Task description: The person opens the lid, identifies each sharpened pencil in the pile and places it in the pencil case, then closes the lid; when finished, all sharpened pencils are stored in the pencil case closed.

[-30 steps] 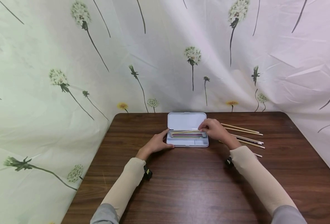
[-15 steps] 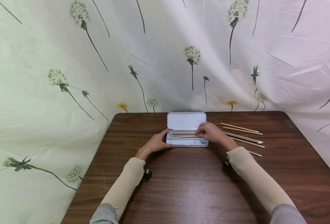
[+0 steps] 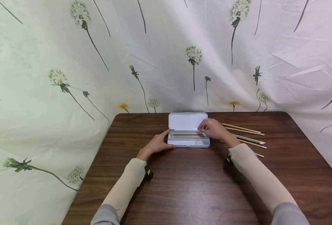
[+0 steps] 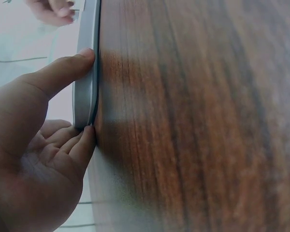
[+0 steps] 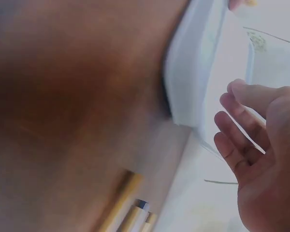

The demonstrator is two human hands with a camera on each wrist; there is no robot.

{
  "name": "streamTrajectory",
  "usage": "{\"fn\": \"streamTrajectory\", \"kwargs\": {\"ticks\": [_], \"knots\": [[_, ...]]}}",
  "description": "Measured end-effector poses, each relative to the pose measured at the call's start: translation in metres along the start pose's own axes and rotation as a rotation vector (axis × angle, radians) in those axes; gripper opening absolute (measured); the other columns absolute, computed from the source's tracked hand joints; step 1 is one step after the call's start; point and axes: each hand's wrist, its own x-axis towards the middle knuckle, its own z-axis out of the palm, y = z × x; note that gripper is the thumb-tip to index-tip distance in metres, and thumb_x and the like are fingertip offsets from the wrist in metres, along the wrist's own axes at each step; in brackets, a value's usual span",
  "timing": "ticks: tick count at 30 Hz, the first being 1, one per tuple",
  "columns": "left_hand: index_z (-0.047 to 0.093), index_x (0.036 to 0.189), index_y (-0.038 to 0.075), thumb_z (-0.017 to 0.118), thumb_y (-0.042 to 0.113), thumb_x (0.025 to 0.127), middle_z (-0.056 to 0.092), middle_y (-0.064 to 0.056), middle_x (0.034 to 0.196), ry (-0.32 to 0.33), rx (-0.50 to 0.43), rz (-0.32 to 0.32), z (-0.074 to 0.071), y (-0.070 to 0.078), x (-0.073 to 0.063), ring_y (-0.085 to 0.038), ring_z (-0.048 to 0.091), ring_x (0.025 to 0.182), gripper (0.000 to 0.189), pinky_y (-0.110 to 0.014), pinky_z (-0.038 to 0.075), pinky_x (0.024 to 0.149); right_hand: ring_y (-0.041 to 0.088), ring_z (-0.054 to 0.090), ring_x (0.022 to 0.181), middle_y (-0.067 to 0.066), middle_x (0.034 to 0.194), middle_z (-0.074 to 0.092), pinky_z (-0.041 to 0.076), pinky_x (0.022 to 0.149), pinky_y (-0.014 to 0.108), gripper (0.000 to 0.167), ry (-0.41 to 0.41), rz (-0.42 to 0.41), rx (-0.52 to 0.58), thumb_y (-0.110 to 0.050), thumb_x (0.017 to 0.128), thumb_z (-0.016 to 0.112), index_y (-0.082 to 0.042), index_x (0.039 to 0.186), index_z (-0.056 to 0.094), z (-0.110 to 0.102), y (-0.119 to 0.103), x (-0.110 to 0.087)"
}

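A white pencil case (image 3: 184,142) lies at the back of the table with its lid (image 3: 188,121) raised. Several colored pencils (image 3: 186,135) rest lengthwise in the rear tray. My left hand (image 3: 158,143) grips the case's left end; in the left wrist view the thumb presses the front wall and the fingers reach round the end. Over the right end of the tray hovers my right hand (image 3: 214,128), loosely bent. In the right wrist view its thumb lies close to the index fingertip, and nothing shows between them.
To the right of the case lie several loose pencils (image 3: 244,131), partly behind the right forearm. The brown wooden table (image 3: 194,184) ends at the back against a white curtain (image 3: 160,62) printed with dandelions.
My right hand lowered a yellow pencil into the tray, let go, and drew slightly back up and away. The left hand has stayed at the case's left end.
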Motion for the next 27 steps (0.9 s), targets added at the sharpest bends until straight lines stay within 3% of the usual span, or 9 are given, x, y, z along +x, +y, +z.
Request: {"fn": "streamTrajectory", "kwargs": {"ticks": [6,11,14,21,27], "knots": [[0.027,0.170,0.012,0.084,0.037,0.093,0.041,-0.016,0.169,0.002,0.003,-0.001,0.000,-0.002,-0.001,-0.031,0.043,0.156,0.099,-0.048,0.038,0.125,0.033,0.069,0.115,0.015,0.123,0.075,0.055,0.099,0.053,0.022,0.034,0.021,-0.027,-0.011,0.105,0.068,-0.003,0.122,0.078,-0.016,-0.001,0.019],[0.026,0.171,0.012,0.084,0.037,0.093,0.042,-0.016,0.169,0.004,0.007,-0.005,0.001,-0.003,-0.001,-0.031,0.043,0.155,0.100,-0.049,0.038,0.125,0.042,0.053,0.143,0.024,0.149,0.059,0.042,0.119,0.058,0.043,-0.024,0.039,-0.065,-0.016,0.107,0.065,0.003,0.145,0.061,-0.022,-0.004,0.033],[0.026,0.171,0.013,0.084,0.037,0.093,0.042,-0.015,0.169,0.003,0.007,-0.005,0.002,-0.004,0.001,-0.030,0.044,0.155,0.100,-0.048,0.039,0.125,0.044,0.045,0.149,0.027,0.157,0.051,0.036,0.124,0.058,0.052,-0.068,0.061,-0.073,-0.019,0.109,0.062,0.005,0.154,0.050,-0.022,-0.008,0.039],[0.024,0.172,0.016,0.085,0.036,0.093,0.043,-0.015,0.169,0.009,0.005,0.008,0.002,-0.005,0.003,-0.030,0.045,0.154,0.101,-0.047,0.039,0.125,0.042,0.047,0.148,0.025,0.156,0.054,0.037,0.124,0.057,0.051,-0.072,0.091,-0.096,-0.022,0.110,0.060,0.003,0.154,0.052,-0.022,-0.016,0.047],[0.013,0.171,0.003,0.086,0.034,0.092,0.030,-0.013,0.175,0.005,-0.024,-0.001,0.002,-0.003,0.001,-0.026,0.040,0.157,0.113,-0.044,0.036,0.127,0.040,0.050,0.145,0.021,0.152,0.057,0.041,0.121,0.056,0.047,-0.031,0.072,-0.116,-0.023,0.110,0.062,0.000,0.150,0.057,-0.027,-0.019,0.042]]}}
